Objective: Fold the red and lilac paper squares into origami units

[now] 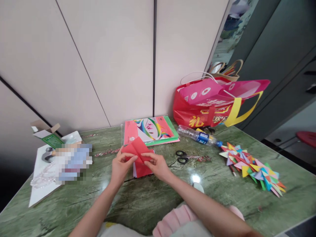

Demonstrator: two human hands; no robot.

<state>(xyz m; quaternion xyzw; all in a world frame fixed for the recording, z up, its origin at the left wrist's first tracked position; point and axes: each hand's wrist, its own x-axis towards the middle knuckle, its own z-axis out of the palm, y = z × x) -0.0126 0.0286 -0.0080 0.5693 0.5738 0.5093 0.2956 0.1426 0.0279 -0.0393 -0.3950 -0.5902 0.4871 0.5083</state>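
Both my hands hold a folded red paper [136, 148] just above the green marble table [153, 200]. My left hand [121, 167] pinches its left edge with thumb and fingers closed. My right hand [157, 164] pinches the fold at its middle, fingers closed. Under the red sheet lie a few more sheets, red and pale purple [141, 170], flat on the table.
A pack of coloured paper [150, 130] lies behind the hands. Black-handled scissors [183, 157] and a lying plastic bottle [198, 135] sit to the right, then a pile of folded paper shapes [254, 168]. A red-and-pink shopping bag [212, 102] stands at the back; papers and a box [46, 136] at left.
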